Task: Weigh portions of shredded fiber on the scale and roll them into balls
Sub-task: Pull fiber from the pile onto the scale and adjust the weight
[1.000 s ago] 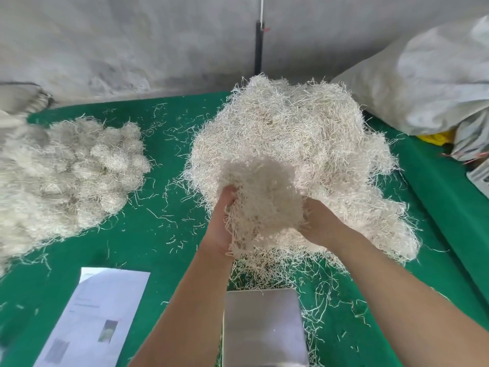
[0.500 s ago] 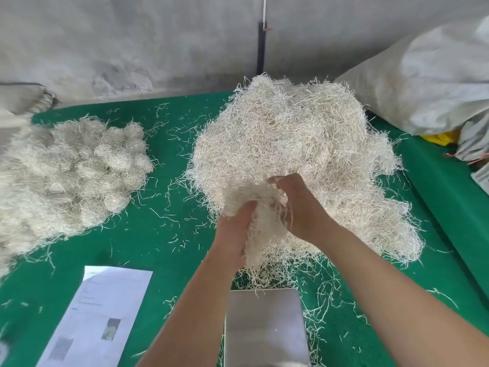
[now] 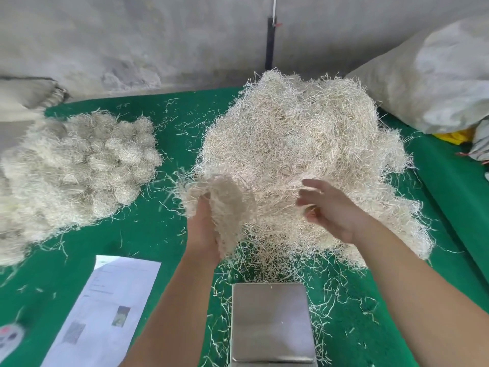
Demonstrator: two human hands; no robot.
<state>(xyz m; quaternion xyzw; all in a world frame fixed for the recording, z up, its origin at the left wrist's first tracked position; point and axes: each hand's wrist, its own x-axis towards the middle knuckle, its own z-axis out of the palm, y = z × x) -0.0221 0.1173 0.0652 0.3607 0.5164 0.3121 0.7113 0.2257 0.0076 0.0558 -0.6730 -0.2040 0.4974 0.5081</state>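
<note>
A big heap of loose pale shredded fiber (image 3: 304,144) lies on the green cloth (image 3: 158,234) in the middle. My left hand (image 3: 205,231) holds a wad of fiber (image 3: 219,200) up at the heap's front left edge. My right hand (image 3: 330,207) hovers apart from the wad in front of the heap, fingers spread and empty. The steel scale pan (image 3: 270,321) sits bare near the bottom edge, below both hands. A pile of rolled fiber balls (image 3: 79,165) lies at the left.
A printed paper sheet (image 3: 105,311) lies left of the scale. Large grey sacks (image 3: 436,75) stand at the right, with a yellow item (image 3: 455,135) beneath them. Loose strands litter the cloth around the scale. A grey wall with a black pole (image 3: 270,43) rises behind.
Both hands were together kneading the wad over the heap. Now my right hand has let go and drawn to the right, while my left hand carries the wad leftward.
</note>
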